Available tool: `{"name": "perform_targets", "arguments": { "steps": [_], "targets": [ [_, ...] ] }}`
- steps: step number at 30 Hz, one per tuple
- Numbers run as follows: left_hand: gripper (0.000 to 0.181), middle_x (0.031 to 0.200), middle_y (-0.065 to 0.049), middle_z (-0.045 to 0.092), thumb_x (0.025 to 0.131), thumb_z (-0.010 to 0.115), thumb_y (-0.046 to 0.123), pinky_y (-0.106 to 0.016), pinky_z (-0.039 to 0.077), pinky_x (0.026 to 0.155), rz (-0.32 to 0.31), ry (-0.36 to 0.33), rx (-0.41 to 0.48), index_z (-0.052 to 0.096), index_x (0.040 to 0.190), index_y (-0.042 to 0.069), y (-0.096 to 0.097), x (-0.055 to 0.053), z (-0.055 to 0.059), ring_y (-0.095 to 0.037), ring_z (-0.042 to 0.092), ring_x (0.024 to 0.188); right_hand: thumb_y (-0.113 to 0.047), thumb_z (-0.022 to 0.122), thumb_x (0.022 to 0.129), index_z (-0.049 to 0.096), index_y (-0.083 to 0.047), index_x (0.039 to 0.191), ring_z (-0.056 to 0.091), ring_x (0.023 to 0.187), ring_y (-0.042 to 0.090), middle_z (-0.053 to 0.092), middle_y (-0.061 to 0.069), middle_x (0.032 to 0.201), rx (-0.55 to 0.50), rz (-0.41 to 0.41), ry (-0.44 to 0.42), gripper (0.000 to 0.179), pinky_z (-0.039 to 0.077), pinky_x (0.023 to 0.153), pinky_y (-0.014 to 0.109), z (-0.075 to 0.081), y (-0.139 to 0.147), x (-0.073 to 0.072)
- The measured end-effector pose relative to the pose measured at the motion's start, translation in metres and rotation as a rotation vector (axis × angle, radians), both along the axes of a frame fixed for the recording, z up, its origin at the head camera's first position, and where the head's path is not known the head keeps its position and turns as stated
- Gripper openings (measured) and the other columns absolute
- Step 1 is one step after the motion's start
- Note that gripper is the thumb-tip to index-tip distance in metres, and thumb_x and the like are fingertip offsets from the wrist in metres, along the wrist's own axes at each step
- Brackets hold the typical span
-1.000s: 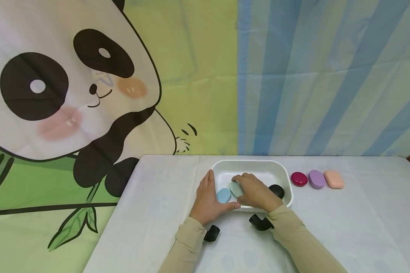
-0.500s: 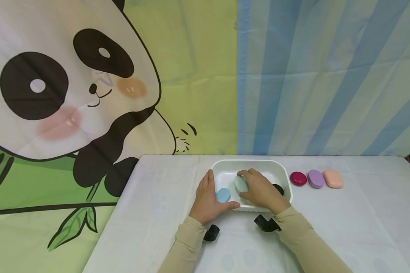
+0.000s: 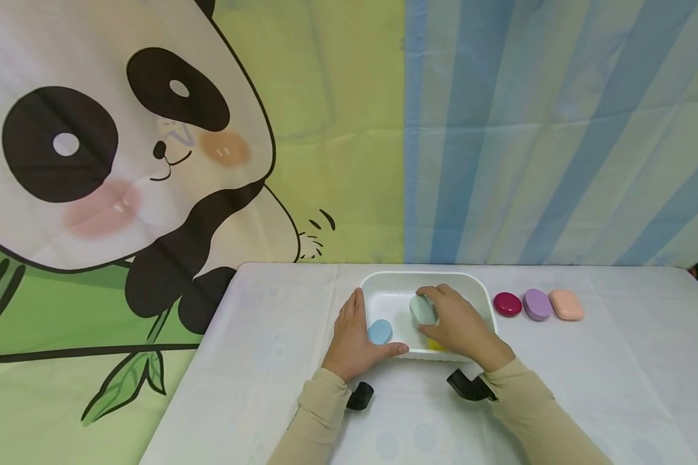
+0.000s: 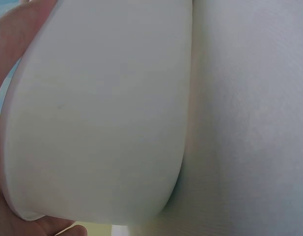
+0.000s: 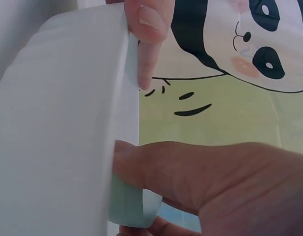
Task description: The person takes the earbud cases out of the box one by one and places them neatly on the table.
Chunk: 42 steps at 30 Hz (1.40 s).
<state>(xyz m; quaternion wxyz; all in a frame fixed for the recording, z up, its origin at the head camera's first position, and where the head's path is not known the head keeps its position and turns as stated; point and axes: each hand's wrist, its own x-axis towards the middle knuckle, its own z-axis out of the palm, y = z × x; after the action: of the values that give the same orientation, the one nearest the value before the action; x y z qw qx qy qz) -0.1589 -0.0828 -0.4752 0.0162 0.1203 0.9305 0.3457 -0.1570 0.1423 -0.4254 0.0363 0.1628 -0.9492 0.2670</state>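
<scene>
A white plastic tray stands near the back of the table. Along its left side lie the straight fingers of my left hand, while the thumb stretches over the front rim. Inside the tray, my right hand pinches a pale green oval soap bar between thumb and fingers. The right wrist view shows the green soap bar tilted up behind the tray wall. A light blue oval soap bar lies near the tray's front left corner, and part of a yellow one shows under my right hand.
Right of the tray, in a row on the white cloth, are a dark red soap bar, a purple one and a peach one. A printed panda curtain hangs behind the table.
My right hand has moved right inside the tray, carrying the green soap bar away from the blue one. The black soap bar is now hidden by that hand, and yellow has come into view.
</scene>
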Motion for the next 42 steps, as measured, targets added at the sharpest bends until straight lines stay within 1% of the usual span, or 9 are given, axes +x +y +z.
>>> {"name": "perform_targets", "arguments": {
  "steps": [7,14,17,21,29,35,38,42],
  "targets": [
    [0.143,0.166,-0.019,0.012,0.064,0.081,0.074,-0.050,0.022,0.120,0.001,-0.002,-0.003,0.005,0.161,0.001,0.001,-0.001,-0.001,-0.032,0.015,0.152,-0.011,0.084,0.079,0.060,0.002,0.129,0.060,0.098,0.033,0.061,0.021,0.116,-0.021,-0.023,-0.010,0.057,0.055,0.087,0.052,0.006,0.014,0.007],
    [0.142,0.166,-0.018,0.012,0.064,0.082,0.072,-0.050,0.022,0.120,0.007,-0.007,0.000,0.006,0.161,0.001,0.000,0.000,0.001,-0.033,0.016,0.151,-0.015,0.085,0.080,0.057,0.002,0.134,0.061,0.101,0.036,0.058,0.026,0.125,-0.019,-0.063,-0.005,0.063,0.056,0.086,0.053,0.010,0.029,0.014],
    [0.142,0.166,-0.018,0.012,0.064,0.082,0.072,-0.051,0.022,0.119,0.012,-0.012,0.002,0.007,0.161,0.001,0.000,0.001,0.001,-0.033,0.016,0.151,-0.016,0.085,0.080,0.056,0.003,0.134,0.061,0.101,0.036,0.057,0.027,0.127,-0.022,-0.072,-0.006,0.063,0.055,0.086,0.054,0.012,0.034,0.016],
    [0.142,0.166,-0.017,0.012,0.064,0.082,0.072,-0.051,0.022,0.119,0.014,-0.011,0.002,0.007,0.161,0.001,0.000,0.001,0.001,-0.033,0.016,0.151,-0.017,0.086,0.080,0.056,0.003,0.134,0.060,0.102,0.037,0.057,0.028,0.126,-0.017,-0.087,-0.004,0.064,0.055,0.085,0.053,0.014,0.040,0.020],
    [0.142,0.166,-0.017,0.013,0.063,0.082,0.073,-0.051,0.022,0.119,0.011,-0.007,0.003,0.007,0.161,0.002,0.000,0.000,0.000,-0.033,0.016,0.151,-0.016,0.083,0.083,0.053,0.004,0.136,0.062,0.097,0.036,0.055,0.031,0.125,-0.023,-0.117,-0.011,0.064,0.055,0.080,0.051,0.017,0.051,0.026],
    [0.142,0.166,-0.017,0.012,0.063,0.081,0.074,-0.051,0.022,0.119,0.006,-0.008,0.010,0.006,0.161,0.003,0.000,0.000,-0.001,-0.033,0.016,0.151,-0.014,0.082,0.082,0.053,0.006,0.135,0.061,0.097,0.038,0.056,0.032,0.123,-0.032,-0.123,0.020,0.064,0.054,0.078,0.052,0.017,0.061,0.030],
    [0.142,0.167,-0.017,0.012,0.063,0.080,0.075,-0.051,0.022,0.119,0.007,-0.013,0.010,0.005,0.161,0.004,0.000,0.000,-0.002,-0.032,0.015,0.152,-0.014,0.082,0.083,0.052,0.007,0.136,0.061,0.096,0.039,0.056,0.033,0.122,-0.032,-0.127,0.021,0.064,0.054,0.076,0.052,0.017,0.067,0.031],
    [0.142,0.167,-0.016,0.012,0.063,0.081,0.074,-0.051,0.022,0.119,0.012,-0.018,0.012,0.005,0.161,0.004,0.000,0.000,-0.001,-0.032,0.015,0.152,-0.015,0.082,0.083,0.051,0.008,0.136,0.060,0.094,0.036,0.055,0.033,0.121,-0.028,-0.132,0.027,0.066,0.054,0.076,0.050,0.017,0.073,0.034]
  ]
}}
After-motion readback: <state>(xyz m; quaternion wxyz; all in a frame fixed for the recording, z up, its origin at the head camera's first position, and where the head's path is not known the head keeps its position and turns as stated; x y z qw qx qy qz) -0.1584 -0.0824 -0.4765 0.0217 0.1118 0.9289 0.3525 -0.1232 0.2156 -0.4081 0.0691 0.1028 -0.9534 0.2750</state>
